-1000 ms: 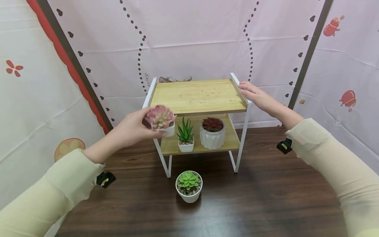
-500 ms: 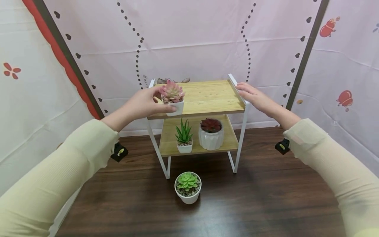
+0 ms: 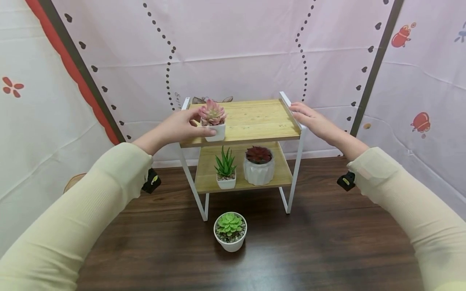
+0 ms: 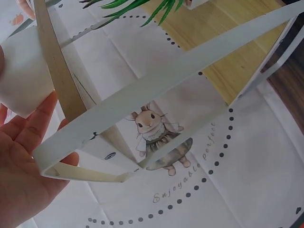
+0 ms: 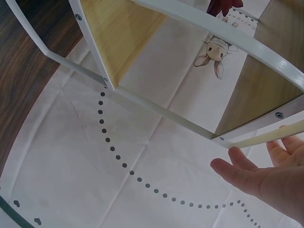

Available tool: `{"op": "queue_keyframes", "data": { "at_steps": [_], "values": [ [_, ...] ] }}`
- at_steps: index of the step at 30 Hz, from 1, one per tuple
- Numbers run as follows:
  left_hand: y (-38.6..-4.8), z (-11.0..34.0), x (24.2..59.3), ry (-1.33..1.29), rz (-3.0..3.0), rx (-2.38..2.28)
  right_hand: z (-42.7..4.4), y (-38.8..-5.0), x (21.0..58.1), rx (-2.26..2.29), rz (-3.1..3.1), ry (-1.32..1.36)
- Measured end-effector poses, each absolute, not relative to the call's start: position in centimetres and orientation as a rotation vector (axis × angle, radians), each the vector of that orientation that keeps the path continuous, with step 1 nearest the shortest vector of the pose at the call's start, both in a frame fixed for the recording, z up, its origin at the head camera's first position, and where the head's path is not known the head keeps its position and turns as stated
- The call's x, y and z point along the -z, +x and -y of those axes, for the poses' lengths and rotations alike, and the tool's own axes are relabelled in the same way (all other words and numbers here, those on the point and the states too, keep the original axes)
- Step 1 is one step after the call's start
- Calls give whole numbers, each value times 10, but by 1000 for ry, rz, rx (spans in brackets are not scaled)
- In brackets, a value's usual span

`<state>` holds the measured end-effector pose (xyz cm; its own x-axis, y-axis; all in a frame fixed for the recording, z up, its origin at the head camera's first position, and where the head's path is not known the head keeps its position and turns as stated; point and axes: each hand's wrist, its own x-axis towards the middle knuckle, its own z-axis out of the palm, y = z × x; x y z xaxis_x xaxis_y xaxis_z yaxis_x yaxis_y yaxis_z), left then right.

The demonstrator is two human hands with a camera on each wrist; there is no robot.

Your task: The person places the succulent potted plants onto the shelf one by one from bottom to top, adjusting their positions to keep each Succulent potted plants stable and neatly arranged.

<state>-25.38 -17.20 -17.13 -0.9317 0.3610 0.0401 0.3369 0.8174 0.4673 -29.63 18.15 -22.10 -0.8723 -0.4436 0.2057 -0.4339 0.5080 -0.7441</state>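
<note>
My left hand point(image 3: 182, 126) grips the square white pot of a pink succulent point(image 3: 212, 115) at the left front of the two-tier shelf's top board point(image 3: 258, 117). In the left wrist view, the white pot point(image 4: 26, 71) shows at the far left, by the board's edge. With relaxed, extended fingers, my right hand point(image 3: 314, 121) touches the white metal rail on the shelf's right side. A spiky green plant point(image 3: 225, 165) in a square white pot and a dark red succulent point(image 3: 259, 155) in a ribbed white pot stand on the lower board point(image 3: 207, 182).
A bright green succulent point(image 3: 230, 226) in a round white pot stands on the dark wood table point(image 3: 309, 250), in front of the shelf. White metal legs point(image 3: 194, 198) carry the shelf. A printed cloth point(image 3: 236, 48) hangs behind it.
My left hand has carried the pink succulent up and to the right, from beside the shelf to its top board. In the last half second it has barely moved. My right hand stays at the rail.
</note>
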Motion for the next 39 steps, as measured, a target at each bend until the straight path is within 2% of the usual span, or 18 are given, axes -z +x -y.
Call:
{"op": "queue_keyframes", "data": {
  "at_steps": [30, 39],
  "values": [
    [-256, 174, 177, 538, -2928, -779, -181, -297, 223, 1359, -2715, -807],
    [-242, 183, 183, 583, -2959, -1142, -182, -297, 223, 1336, -2719, -794]
  ]
}}
